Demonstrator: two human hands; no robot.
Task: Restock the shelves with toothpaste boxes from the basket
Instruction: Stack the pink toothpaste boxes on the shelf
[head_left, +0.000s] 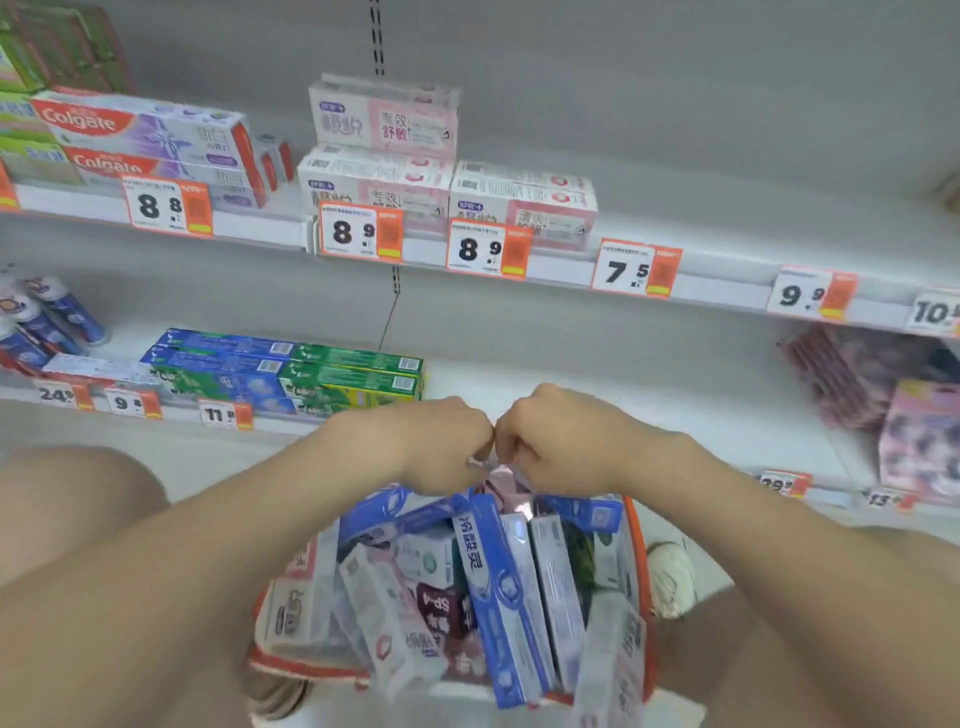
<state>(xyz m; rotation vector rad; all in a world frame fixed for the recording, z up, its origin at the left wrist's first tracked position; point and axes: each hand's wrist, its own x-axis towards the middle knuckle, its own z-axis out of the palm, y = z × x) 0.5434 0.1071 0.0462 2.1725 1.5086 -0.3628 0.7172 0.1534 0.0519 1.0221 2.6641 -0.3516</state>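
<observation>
Head view looks down on a basket (638, 540) with an orange rim, crammed with long rectangular toothpaste boxes (501, 587) of glossy card. They are blue, white, grey and one maroon, most standing on end and leaning against each other. Above its far edge the left hand (447, 441) and the right hand (550, 441) meet knuckle to knuckle. Both sets of fingers are clenched tight, pinching the top of a pale pink pack (503, 479) with a shiny film surface; the hands hide most of it. Behind them runs the lower shelf (623, 395), smooth white metal, carrying flat stacks of blue and green cartons (291, 364) to the left and soft pink wrapped bundles (919, 441) at the far right. On the upper shelf (737, 228) sit red and lilac Colgate boxes (145, 130), two high, and beside them white and pink boxes (384, 119), one resting on top of two that lie side by side. White price tags (353, 228) with orange blocks are clipped along the front rails of both shelves. A pale shoe (670, 577) shows on the floor just right of the basket.
</observation>
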